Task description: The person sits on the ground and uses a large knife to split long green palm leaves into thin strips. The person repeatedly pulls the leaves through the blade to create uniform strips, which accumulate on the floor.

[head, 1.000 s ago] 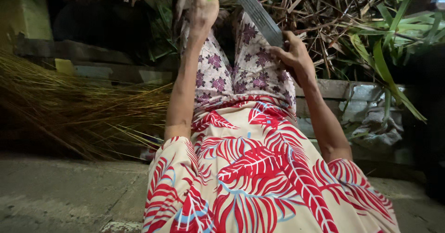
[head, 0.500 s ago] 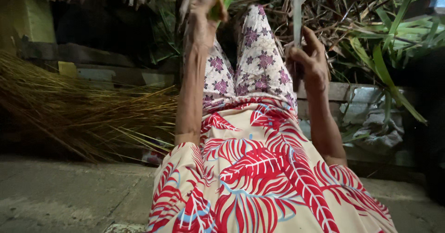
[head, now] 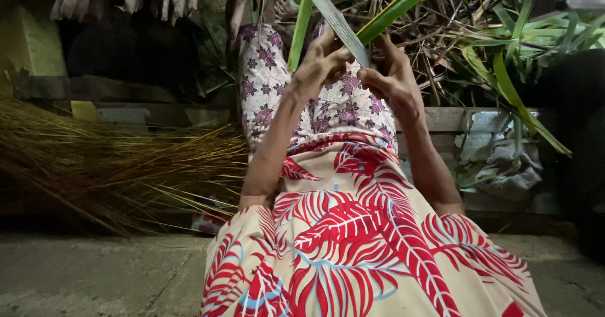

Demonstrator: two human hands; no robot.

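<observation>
My left hand (head: 318,68) and my right hand (head: 392,80) meet above my knees, which are in purple-flowered trousers (head: 277,90). A long grey knife blade (head: 331,14) slants up to the left from my right hand, which grips its lower end. A long green palm leaf (head: 403,2) runs up to the right from under the blade, and a second green strip (head: 300,33) stands upright behind my left hand. My left fingers pinch the leaf against the blade. My lap is covered by a cream dress with red leaf print (head: 365,241).
A bundle of thin brown leaf ribs (head: 113,166) lies at the left. Green leaves and dry stalks (head: 504,58) pile up at the right behind a wooden ledge (head: 454,118). A grey cloth (head: 510,166) lies below it. The concrete floor (head: 94,273) spreads in front.
Both hands came down and together from higher up. The blade swung from upright to slanting left, and the leaf now lies under it.
</observation>
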